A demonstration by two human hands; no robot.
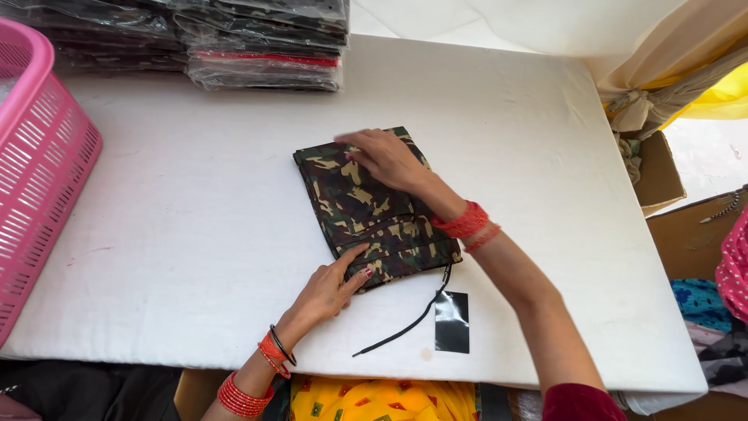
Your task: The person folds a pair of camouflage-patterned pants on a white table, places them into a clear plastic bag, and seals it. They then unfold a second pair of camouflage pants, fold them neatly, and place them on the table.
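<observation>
white padded worktop (pixel 195 234) is carrying a folded camouflage-print cloth garment (pixel 366 206) near its middle. left hand (pixel 331 288) is pressing flat, fingers spread, on the garment's near edge; right hand (pixel 386 156) is lying open on its far corner. black drawstring (pixel 405 327) and black hangtag (pixel 452 321) are trailing toward the near edge.

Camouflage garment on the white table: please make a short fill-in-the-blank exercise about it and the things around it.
1. Both hands, left hand and right hand, press on the folded ____ garment.
2. The basket at the table's left edge is ____.
3. A black cord and a black ____ lie on the table near the garment.
4. The stack of plastic-wrapped garments lies at the table's ____ edge.

Missing words: camouflage; pink; tag; far
</observation>
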